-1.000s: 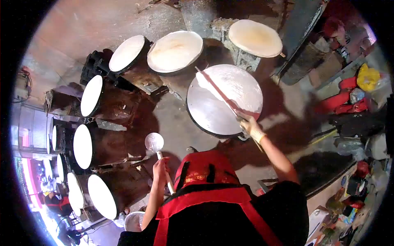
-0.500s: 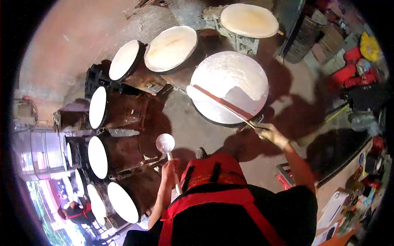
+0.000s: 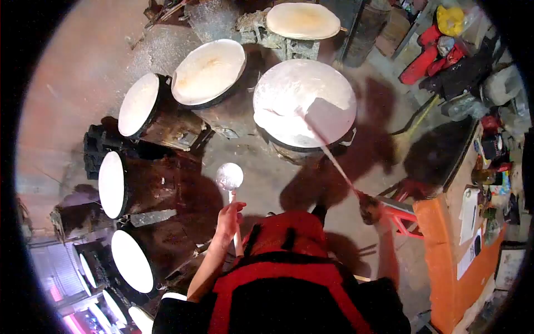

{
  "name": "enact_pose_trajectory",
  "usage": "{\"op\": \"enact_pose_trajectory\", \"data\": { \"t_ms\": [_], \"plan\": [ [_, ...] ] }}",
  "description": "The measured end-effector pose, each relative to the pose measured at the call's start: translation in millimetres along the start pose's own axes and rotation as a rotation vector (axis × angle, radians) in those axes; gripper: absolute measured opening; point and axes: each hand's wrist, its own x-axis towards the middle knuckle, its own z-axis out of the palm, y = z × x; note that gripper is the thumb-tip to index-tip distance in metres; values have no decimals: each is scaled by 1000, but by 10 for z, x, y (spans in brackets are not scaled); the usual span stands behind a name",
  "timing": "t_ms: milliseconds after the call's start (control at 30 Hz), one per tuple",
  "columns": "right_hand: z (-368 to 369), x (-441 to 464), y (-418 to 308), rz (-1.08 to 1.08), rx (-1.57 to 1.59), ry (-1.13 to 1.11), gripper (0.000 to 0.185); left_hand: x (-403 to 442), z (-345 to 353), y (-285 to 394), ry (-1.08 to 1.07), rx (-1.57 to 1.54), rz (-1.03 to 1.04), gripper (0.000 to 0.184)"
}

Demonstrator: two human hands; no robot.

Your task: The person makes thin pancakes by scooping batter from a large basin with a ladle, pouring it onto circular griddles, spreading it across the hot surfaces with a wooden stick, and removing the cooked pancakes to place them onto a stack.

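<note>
My left hand [image 3: 227, 220] is closed round the pale handle of a ladle [image 3: 230, 176], whose round white-coated bowl points away from my body. My right hand [image 3: 369, 208], in shadow and a little blurred, grips the near end of a long wooden stick [image 3: 337, 162]. The stick's far end reaches to the middle of a large round pan [image 3: 289, 83] with a white surface and a dark rim. Whether that end dips into the white or lies on it, I cannot tell. A shadow falls across the pan's right part.
Several drum-like stands with round white tops, such as one drum top [image 3: 209, 72], curve round the left and back. Another pale disc [image 3: 303, 20] rests on blocks behind the pan. An orange-sided table [image 3: 439, 250] with papers and bottles stands at right. Red and yellow items [image 3: 420, 64] lie at back right.
My right hand has drawn back toward my body, and the stick's far end has come from the pan's left rim to its middle. The view has turned rightward. The ladle stays in my left hand.
</note>
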Motion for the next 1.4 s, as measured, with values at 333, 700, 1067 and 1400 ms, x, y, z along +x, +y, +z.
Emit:
{"op": "enact_pose_trajectory", "data": {
  "t_ms": [333, 700, 1067, 1400],
  "plan": [
    [2416, 3571, 822, -715, -841, 727, 33, -833, -938, -374, 291, -67, 68, 22],
    [2158, 2216, 806, -452, -242, 694, 35, -874, -1191, -608, 337, -16, 159, 23],
    [1496, 2879, 947, -367, -536, 552, 38, -909, -529, -282, 190, -39, 176, 26],
    [1296, 1650, 41, -351, 2, 432, 17, -720, 81, -375, 132, -33, 203, 24]
  ]
}}
